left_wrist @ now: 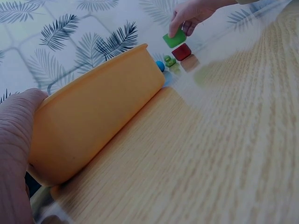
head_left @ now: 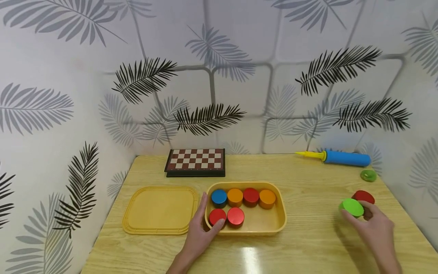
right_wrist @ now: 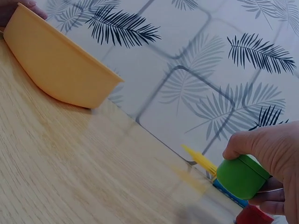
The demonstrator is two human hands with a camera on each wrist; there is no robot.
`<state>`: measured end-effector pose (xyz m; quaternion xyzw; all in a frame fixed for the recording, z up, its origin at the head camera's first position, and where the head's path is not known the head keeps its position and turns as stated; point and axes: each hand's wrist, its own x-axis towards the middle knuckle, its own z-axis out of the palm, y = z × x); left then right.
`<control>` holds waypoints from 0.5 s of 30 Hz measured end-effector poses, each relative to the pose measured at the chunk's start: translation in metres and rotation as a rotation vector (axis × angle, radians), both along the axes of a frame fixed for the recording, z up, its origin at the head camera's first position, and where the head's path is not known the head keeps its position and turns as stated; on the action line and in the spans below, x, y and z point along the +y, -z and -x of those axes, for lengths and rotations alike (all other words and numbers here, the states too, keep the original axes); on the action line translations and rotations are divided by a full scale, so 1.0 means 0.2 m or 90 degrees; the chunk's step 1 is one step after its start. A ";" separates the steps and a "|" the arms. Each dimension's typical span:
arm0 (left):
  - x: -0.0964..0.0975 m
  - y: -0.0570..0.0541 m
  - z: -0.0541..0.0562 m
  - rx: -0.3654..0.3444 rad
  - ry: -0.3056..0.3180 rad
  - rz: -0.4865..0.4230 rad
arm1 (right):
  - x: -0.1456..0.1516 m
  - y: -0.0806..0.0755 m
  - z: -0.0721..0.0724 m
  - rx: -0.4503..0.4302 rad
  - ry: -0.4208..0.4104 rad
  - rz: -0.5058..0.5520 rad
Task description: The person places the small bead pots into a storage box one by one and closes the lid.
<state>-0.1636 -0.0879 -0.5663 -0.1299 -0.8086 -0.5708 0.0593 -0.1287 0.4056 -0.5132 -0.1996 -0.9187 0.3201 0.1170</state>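
My left hand holds the left end of a yellow plastic box, thumb over its front rim and fingers along the outer wall. Inside stand several small round tubs: a blue tub, an orange tub and red ones such as the red tub. Far to the right, my right hand pinches a green round tub between thumb and fingers, raised above the table. Just behind it is a dark red tub on the table. In the right wrist view a seam runs round the green tub.
A yellow lid lies left of the box. Behind it is a checkered board case. A blue hand pump with a yellow nozzle lies by the back wall, with a small green object in front of it.
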 end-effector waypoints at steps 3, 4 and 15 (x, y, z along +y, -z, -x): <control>0.00 0.00 0.00 -0.003 0.000 -0.005 | -0.04 -0.02 0.01 0.013 -0.036 -0.010; 0.00 0.00 -0.01 -0.003 0.001 -0.006 | -0.05 -0.02 0.02 0.015 -0.048 -0.009; -0.01 0.01 0.00 0.006 0.004 0.002 | -0.29 -0.09 0.07 0.094 -0.145 -0.020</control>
